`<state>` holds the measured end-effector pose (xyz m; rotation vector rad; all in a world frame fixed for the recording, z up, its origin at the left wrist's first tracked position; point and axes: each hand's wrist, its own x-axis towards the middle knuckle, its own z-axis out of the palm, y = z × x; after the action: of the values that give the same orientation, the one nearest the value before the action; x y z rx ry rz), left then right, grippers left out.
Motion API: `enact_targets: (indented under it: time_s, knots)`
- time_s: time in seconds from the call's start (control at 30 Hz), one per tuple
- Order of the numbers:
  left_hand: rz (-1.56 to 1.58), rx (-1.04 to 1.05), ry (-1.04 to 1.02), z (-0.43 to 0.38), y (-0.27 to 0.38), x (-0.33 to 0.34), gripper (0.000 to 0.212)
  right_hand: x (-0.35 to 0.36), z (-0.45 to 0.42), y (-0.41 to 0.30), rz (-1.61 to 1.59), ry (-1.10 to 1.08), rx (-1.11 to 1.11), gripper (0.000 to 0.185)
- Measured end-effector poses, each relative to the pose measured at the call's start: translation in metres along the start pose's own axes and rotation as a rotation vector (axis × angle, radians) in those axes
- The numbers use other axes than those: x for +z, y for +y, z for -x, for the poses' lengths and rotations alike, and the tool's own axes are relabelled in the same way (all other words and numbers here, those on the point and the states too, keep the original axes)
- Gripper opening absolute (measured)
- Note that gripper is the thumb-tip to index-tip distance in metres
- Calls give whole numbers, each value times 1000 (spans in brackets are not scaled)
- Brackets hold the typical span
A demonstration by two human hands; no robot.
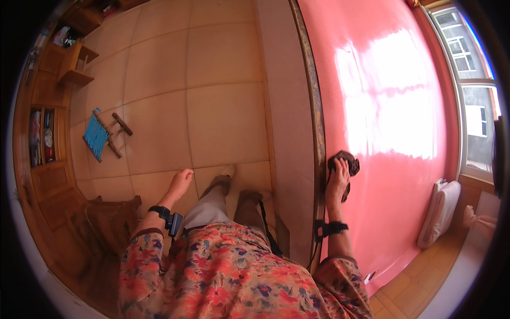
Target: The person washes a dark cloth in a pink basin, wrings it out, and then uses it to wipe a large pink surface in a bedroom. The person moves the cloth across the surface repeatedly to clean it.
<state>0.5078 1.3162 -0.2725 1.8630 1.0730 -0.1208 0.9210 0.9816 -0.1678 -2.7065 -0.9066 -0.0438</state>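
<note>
My right hand [338, 181] presses on a crumpled dark brown cloth [352, 164], its fingers over the near side of it. Beneath the cloth is a glossy pink covering [370, 207] on a raised platform, close to the platform's dark, worn edge strip [312, 87]. My left hand [182, 181] hangs over the tiled floor with its fingers curled in, and nothing shows in it. Each wrist wears a black strap; the left one carries a small dark device [174, 224].
A folding stool [97, 135] with a blue woven seat stands on the tiled floor [159, 131] to the left. Behind my left arm is a wooden chair [111, 219]. Wooden cabinets [50, 179] line the left wall. Folded white bedding [438, 215] lies at the right, below a window [474, 119].
</note>
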Motion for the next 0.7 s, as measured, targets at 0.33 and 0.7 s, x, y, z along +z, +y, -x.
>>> enact_targets:
  time_s: [0.33, 0.7]
  knots:
    - [-51, -131, -83, 28, -38, -5, 21, 29, -145, -34, 86, -46, 13, 47]
    - [-182, 291, -57, -109, 124, 4, 21, -11, 99, 82, 38, 100, 629, 42]
